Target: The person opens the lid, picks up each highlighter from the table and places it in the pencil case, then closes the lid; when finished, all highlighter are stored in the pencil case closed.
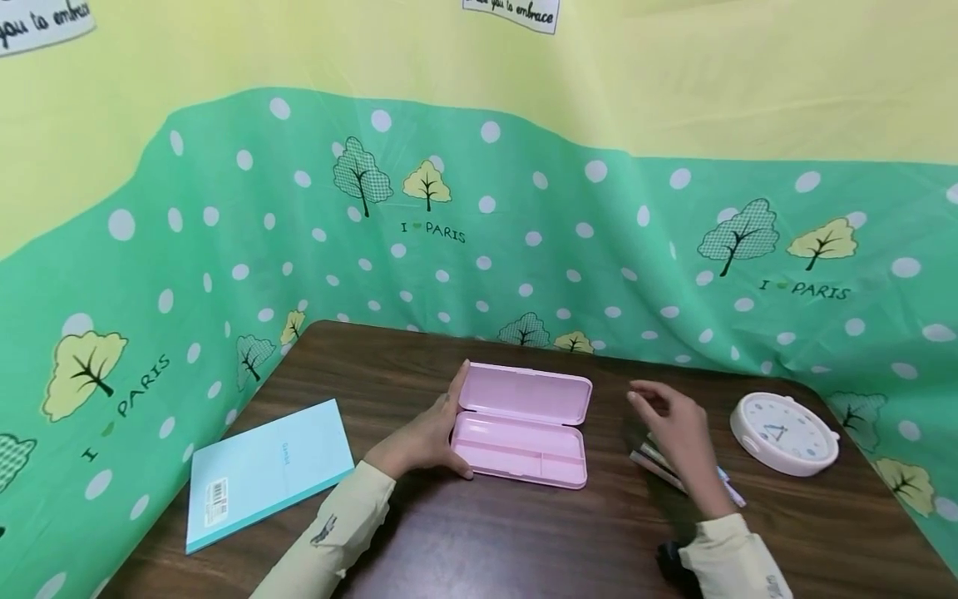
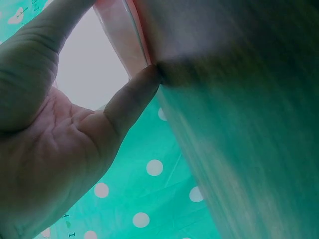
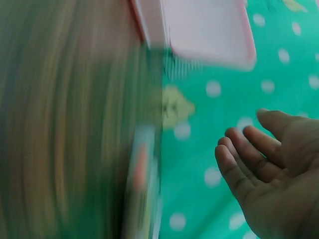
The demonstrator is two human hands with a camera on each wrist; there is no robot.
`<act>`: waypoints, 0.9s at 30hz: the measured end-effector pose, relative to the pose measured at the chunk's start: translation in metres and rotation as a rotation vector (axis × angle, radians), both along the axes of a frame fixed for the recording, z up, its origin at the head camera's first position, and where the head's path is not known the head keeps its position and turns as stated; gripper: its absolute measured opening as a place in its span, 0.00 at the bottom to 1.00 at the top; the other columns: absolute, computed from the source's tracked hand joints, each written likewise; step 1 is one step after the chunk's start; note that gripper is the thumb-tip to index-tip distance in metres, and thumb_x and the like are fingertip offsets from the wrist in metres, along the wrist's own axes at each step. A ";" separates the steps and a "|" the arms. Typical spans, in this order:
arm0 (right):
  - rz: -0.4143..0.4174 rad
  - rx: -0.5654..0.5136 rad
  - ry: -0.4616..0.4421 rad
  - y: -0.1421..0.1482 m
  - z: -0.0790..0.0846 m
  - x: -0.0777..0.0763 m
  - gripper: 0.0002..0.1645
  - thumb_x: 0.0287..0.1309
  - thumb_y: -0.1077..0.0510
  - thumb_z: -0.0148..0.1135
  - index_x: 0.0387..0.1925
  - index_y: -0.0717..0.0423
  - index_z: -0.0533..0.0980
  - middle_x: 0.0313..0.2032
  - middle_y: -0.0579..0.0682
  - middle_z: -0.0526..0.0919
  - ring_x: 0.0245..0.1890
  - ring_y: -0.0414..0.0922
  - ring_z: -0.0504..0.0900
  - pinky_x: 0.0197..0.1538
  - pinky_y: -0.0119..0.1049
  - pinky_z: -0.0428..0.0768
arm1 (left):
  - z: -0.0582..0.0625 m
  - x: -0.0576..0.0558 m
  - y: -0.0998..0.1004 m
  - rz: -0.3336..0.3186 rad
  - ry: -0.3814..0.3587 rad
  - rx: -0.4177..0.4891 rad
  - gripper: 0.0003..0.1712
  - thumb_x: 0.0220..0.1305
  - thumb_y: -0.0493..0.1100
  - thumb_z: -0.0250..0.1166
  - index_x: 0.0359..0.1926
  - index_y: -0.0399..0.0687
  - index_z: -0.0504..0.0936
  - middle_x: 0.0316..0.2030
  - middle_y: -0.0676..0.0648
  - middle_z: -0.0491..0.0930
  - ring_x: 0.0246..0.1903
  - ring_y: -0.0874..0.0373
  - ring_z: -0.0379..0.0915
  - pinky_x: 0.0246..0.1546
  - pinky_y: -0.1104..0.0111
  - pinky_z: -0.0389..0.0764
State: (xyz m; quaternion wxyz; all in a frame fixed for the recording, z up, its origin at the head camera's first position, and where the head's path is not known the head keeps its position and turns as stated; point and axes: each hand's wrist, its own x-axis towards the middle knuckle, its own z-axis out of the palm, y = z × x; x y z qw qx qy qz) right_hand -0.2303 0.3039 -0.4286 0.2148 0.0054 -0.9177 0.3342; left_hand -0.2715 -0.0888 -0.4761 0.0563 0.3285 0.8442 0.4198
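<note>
An opened pink pencil case (image 1: 524, 449) lies on the table, its lid (image 1: 527, 395) tilted up at the back and its compartments bare. My left hand (image 1: 427, 433) holds the left end of the case, thumb at the front corner and fingers up by the lid. In the left wrist view, a fingertip presses the case's pink edge (image 2: 139, 30). Over several pens (image 1: 659, 467) to the right of the case hovers my right hand (image 1: 674, 424). Its fingers are loosely bent with nothing between them, as the right wrist view confirms. Part of the pens is hidden beneath that hand.
A light blue notebook (image 1: 269, 466) lies at the table's left side. On the right, beyond the pens, rests a round white clock (image 1: 786, 433). The dark wooden table (image 1: 464, 541) meets a green dotted curtain (image 1: 464, 283) along its back and sides.
</note>
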 end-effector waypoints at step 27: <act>0.004 0.069 -0.420 0.130 -0.026 0.033 0.22 0.79 0.53 0.65 0.57 0.71 0.84 0.60 0.77 0.80 0.60 0.74 0.77 0.56 0.64 0.76 | 0.000 0.002 0.002 0.016 -0.004 -0.022 0.97 0.41 0.52 0.94 0.87 0.61 0.21 0.81 0.28 0.50 0.72 0.33 0.64 0.71 0.41 0.70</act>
